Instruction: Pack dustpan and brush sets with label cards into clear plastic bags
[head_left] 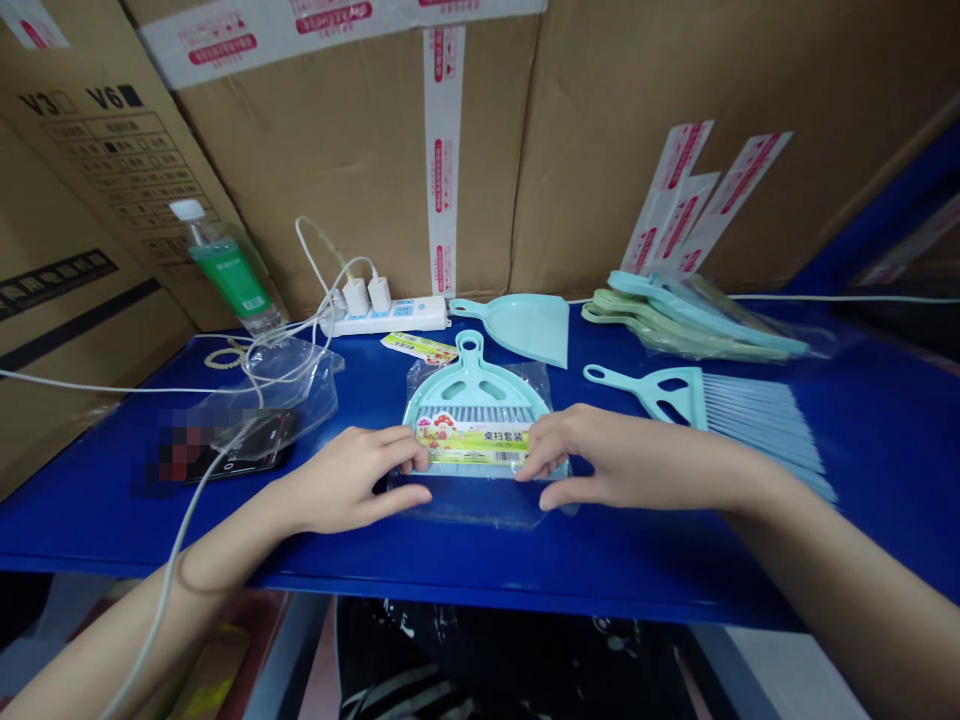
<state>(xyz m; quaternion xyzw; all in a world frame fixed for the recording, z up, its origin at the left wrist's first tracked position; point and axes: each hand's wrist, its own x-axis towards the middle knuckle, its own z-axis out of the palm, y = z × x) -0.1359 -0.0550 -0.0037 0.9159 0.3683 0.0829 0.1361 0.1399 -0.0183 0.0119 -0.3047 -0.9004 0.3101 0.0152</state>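
Observation:
A light blue mini dustpan and brush set (pixel 474 398) lies in a clear plastic bag (pixel 480 500) on the blue table (pixel 525 560), with a green and yellow paper label (pixel 472 445) across its front. My left hand (pixel 352 478) pinches the bag and label at the left end. My right hand (pixel 600 455) pinches them at the right end. Both hands rest on the table with fingers closed on the package.
A loose blue dustpan (pixel 525 325) and a blue brush (pixel 720 405) lie behind and to the right. A stack of bagged sets (pixel 690 320) sits at the back right. A power strip (pixel 390 312), a green-labelled bottle (pixel 229 268), a phone (pixel 240 445), empty bags (pixel 285 375) and cardboard boxes (pixel 637 130) surround the table.

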